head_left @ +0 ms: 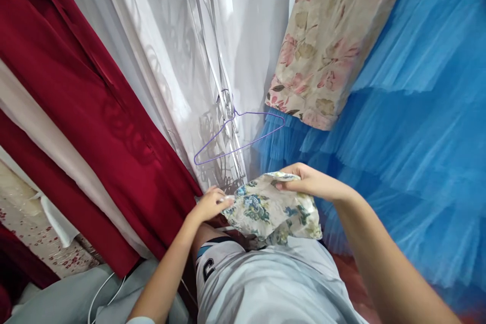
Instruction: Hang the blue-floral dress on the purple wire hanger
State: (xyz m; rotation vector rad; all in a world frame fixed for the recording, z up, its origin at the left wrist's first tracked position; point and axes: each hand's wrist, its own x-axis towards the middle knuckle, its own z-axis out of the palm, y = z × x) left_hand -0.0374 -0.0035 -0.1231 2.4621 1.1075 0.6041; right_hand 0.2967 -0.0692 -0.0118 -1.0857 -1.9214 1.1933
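A cream cloth garment (pixel 266 207) with blue, green and yellow flowers is stretched between both hands in front of my waist; its exact kind does not show. My left hand (pixel 212 205) pinches its left edge, thumb on top. At its upper right edge, my right hand (pixel 306 179) grips the cloth with the thumb over it and the other fingers partly hidden. The lower part of the cloth hangs in folds against my shorts. Just beyond the hands, a purple wire hanger (pixel 243 149) hangs with nothing on it.
White ribbon-like straps (pixel 216 61) hang behind the hanger before white fabric (pixel 252 35). Long red fabric (pixel 102 121) hangs at left. A pink-flowered cream garment (pixel 322 55) and blue tiered tulle (pixel 410 152) fill the right. A grey cushion-like surface (pixel 64 291) with a white cord lies lower left.
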